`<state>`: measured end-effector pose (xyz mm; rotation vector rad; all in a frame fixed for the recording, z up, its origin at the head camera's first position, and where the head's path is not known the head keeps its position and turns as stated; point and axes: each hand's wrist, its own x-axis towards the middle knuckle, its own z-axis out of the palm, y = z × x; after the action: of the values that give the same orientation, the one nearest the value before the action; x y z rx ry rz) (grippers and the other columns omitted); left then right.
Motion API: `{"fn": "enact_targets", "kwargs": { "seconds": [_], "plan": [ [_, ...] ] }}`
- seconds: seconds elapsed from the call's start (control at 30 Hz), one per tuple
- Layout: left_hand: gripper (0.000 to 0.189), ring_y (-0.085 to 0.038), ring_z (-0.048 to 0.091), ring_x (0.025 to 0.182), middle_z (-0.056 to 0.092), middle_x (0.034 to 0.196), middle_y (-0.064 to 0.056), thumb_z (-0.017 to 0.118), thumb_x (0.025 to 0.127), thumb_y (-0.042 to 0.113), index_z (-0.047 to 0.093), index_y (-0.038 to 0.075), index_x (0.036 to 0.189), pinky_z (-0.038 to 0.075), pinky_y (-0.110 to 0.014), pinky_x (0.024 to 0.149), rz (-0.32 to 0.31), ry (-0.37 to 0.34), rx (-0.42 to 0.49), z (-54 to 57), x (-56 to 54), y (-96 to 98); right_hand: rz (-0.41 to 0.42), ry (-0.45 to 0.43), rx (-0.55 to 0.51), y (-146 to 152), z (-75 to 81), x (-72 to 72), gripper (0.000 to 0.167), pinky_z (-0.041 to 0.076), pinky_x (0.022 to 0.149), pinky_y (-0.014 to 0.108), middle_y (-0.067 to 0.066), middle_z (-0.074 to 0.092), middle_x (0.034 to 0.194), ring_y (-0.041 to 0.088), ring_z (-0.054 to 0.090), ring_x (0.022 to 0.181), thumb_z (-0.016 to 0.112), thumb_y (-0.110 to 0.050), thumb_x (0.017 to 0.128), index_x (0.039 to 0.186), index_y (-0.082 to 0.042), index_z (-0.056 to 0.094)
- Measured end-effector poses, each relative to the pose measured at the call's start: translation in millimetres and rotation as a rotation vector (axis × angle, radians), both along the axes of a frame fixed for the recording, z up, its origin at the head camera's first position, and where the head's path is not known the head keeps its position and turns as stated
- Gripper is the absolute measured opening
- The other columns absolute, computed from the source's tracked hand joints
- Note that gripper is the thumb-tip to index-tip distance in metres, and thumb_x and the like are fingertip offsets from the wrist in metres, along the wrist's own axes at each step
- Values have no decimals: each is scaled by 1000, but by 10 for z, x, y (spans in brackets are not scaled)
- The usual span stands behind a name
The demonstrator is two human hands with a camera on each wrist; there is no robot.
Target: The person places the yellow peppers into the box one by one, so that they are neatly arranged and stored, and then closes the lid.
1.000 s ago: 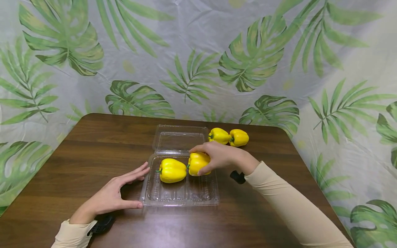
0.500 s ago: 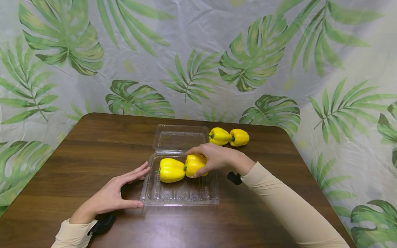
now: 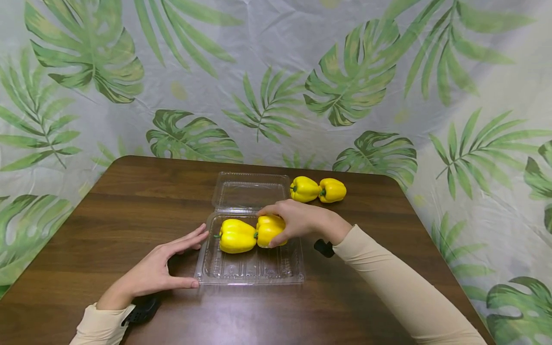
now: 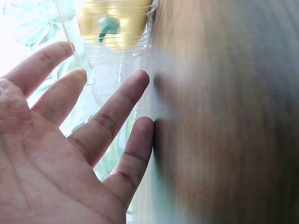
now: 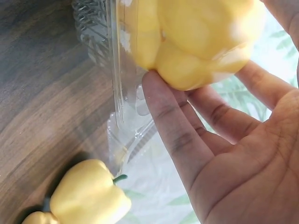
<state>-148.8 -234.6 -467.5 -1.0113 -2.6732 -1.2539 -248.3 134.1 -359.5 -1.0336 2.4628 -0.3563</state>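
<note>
Pepper (image 5: 205, 35) in R fingers (image 5: 173, 126), palm (image 5: 254, 175) wristcam-only

Head view's pretty clean and evenly lit, just a pale glare on the tabletop (image 3: 345, 297) near the front and a soft-edged shadow across the upper right of the backdrop (image 3: 276, 91). Wrist cams are rougher: left has blown-out whites and smeary wood, right's hazy, highlights bleaching the held pepper (image 5: 205, 42).
</note>
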Motion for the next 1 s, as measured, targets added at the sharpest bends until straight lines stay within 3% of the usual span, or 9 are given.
{"fn": "enact_targets", "kwargs": {
  "seconds": [0.27, 0.53, 0.77, 1.0],
  "plan": [
    [97, -8, 66, 133, 37, 175, -4, 95, 82, 41, 47, 22, 164, 32, -9, 114, 4, 5, -9, 1, -2, 6, 15, 35, 47, -13, 22, 6, 80, 52, 109, 43, 5, 65, 152, 22, 64, 127, 88, -41, 90, 159, -18, 54],
    [97, -6, 67, 129, 38, 175, -5, 95, 81, 41, 47, 21, 164, 32, -8, 113, -1, 10, 0, -25, 6, 4, 10, 71, 100, -39, -20, 42, 81, 52, 108, 45, 9, 66, 146, 25, 64, 124, 89, -43, 89, 158, -19, 55],
    [97, -11, 66, 130, 38, 175, -3, 95, 81, 44, 48, 24, 163, 31, -7, 113, 20, 0, -10, -16, 7, 18, -1, 116, 121, -54, -39, 104, 77, 54, 99, 43, 10, 60, 132, 23, 58, 105, 87, -46, 90, 156, -20, 58],
    [97, -11, 67, 129, 39, 175, -4, 95, 81, 43, 49, 23, 163, 31, -6, 113, 18, 6, -4, 2, 13, 30, 6, 150, 129, -49, -21, 114, 74, 51, 92, 39, 7, 61, 123, 20, 53, 103, 88, -45, 89, 154, -22, 60]
  ]
}}
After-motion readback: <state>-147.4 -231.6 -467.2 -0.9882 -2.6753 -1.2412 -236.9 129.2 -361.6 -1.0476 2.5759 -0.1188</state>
